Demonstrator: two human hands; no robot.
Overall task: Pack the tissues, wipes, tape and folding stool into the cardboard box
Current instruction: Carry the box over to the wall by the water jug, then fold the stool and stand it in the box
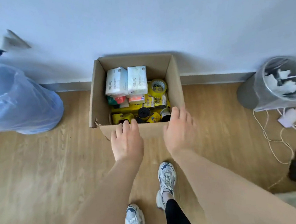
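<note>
The brown cardboard box (136, 93) sits open on the wood floor (40, 168) against the wall, holding two white tissue packs (125, 80), a yellow tape roll (158, 86) and yellow wrappers. My left hand (126, 141) and right hand (179, 130) hover at its near edge, fingers spread, empty.

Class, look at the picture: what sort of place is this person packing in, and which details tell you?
Probably a room at home: a wood-look floor meeting a plain white wall, a lined waste bin and charger cables lying loose.
</note>
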